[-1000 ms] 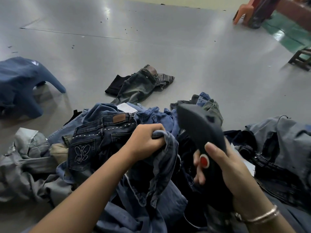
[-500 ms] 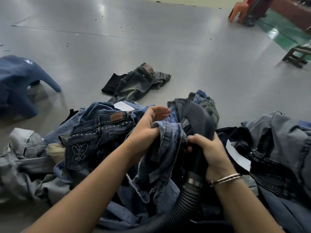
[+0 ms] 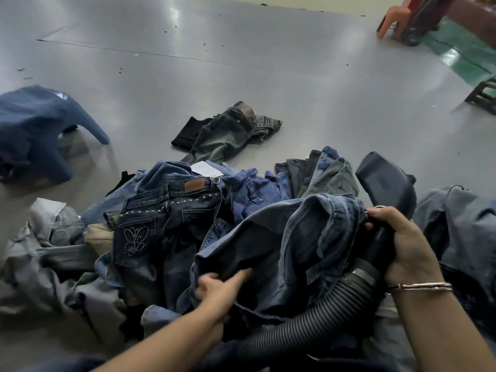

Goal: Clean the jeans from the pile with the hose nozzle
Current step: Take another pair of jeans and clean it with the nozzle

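A pile of jeans (image 3: 171,218) lies on the grey floor in front of me. A blue pair of jeans (image 3: 303,237) is spread on top of it. My left hand (image 3: 217,288) grips its lower edge, with one finger stretched onto the dark inside. My right hand (image 3: 402,245) grips the neck of the black hose nozzle (image 3: 386,183) and pinches the jeans' waistband against it. The nozzle's wide mouth points up and away. Its ribbed black hose (image 3: 308,323) runs down between my arms.
A dark green pair of jeans (image 3: 228,132) lies alone on the floor beyond the pile. A blue garment (image 3: 35,130) is draped over something at the left. More grey denim (image 3: 461,226) lies at the right. An orange stool (image 3: 394,20) stands far back right.
My left hand let go of the waistband and moved down to the jeans' lower edge. My right hand, with the nozzle, shifted right, and the jeans now lie spread open.
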